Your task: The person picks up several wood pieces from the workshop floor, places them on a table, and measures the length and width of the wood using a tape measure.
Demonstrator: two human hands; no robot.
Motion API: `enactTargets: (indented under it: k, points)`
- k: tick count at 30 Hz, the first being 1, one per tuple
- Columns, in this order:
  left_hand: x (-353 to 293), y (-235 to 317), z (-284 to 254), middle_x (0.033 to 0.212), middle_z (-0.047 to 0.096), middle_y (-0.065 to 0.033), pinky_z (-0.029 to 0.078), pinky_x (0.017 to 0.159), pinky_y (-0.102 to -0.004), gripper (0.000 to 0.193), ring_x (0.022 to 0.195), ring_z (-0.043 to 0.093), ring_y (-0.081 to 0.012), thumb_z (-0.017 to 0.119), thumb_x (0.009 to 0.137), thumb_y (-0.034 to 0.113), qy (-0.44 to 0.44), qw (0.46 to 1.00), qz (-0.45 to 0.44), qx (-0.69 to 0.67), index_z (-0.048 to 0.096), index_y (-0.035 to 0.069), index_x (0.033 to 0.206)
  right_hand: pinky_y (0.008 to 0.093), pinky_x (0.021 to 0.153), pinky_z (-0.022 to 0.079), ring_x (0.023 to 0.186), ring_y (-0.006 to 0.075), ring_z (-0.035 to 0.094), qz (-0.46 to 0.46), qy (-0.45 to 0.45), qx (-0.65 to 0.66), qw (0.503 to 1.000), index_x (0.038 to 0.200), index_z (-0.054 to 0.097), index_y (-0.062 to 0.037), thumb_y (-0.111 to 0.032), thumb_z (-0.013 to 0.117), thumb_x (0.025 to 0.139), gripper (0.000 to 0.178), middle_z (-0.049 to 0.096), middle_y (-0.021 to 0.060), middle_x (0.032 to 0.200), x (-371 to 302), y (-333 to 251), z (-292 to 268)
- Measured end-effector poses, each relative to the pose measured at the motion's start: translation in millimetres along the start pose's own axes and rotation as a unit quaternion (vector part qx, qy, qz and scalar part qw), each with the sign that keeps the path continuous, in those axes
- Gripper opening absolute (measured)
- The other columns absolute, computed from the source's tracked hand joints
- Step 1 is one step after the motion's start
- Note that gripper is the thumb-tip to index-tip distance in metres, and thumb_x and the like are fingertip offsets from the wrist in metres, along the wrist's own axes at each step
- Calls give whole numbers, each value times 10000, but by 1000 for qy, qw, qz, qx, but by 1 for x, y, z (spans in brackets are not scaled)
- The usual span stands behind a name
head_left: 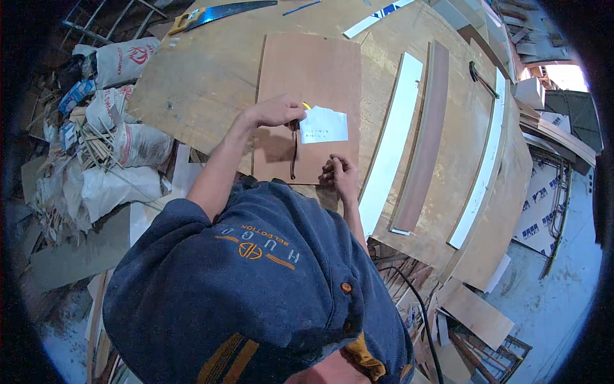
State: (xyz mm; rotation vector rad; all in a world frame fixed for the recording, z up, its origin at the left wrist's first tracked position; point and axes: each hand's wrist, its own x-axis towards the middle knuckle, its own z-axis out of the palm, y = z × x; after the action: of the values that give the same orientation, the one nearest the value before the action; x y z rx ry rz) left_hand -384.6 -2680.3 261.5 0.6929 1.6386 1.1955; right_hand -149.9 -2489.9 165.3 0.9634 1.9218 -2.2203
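A reddish-brown rectangular board (pixel 310 70) lies on the table in front of me. My left hand (pixel 278 111) is over its left side, with closed fingers at the left edge of a white paper note (pixel 324 126) that has handwriting on it. Just above the note's top edge a small yellow thing shows by my fingertips, too little of it to name. A thin dark strip (pixel 293 153) runs down from under this hand toward the board's near edge. My right hand (pixel 341 176) is at the near right corner of the board, fingers loosely curled and apart, with nothing visible in them.
A handsaw (pixel 220 13) lies at the table's far left. White strips (pixel 391 141) and a brown strip (pixel 427 134) lie to the right, with a dark hand tool (pixel 481 78) beyond. Filled sacks (pixel 131 61) and scrap stand left of the wooden table (pixel 192 89); offcuts (pixel 476 313) lie at lower right.
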Motion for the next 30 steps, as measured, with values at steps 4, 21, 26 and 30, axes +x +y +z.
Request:
enactTargets:
  k: [4, 21, 26, 30]
  points:
    - [8, -32, 0, 701, 601, -4, 438, 590, -283, 248, 637, 537, -97, 578, 870, 237, 19, 996, -65, 57, 630, 25, 751, 242, 451, 480, 595, 136, 659, 12, 2, -5, 1000, 1151, 609, -21, -192, 525, 1007, 239, 672, 92, 809, -2, -3, 1]
    - [23, -108, 31, 667, 598, -48, 484, 519, -309, 265, 578, 574, -129, 551, 923, 207, -56, 993, -102, 19, 611, -7, 779, 252, 454, 491, 592, 133, 657, -14, 24, -47, 999, 1145, 651, -10, -223, 550, 1002, 276, 683, 82, 833, 3, 8, -1]
    - [25, -97, 29, 658, 599, -60, 499, 477, -318, 269, 561, 582, -141, 562, 920, 214, -65, 991, -92, 77, 614, -12, 785, 247, 475, 496, 607, 124, 651, -20, 9, -72, 997, 1134, 665, 5, -240, 579, 989, 298, 690, 78, 825, 6, 15, -7]
    - [25, -97, 30, 656, 608, -63, 514, 474, -317, 282, 558, 594, -139, 555, 909, 217, -49, 989, -105, 87, 607, -18, 762, 250, 490, 503, 629, 118, 651, -48, 10, -132, 990, 1123, 672, 15, -248, 592, 982, 309, 698, 82, 832, 8, 23, -10]
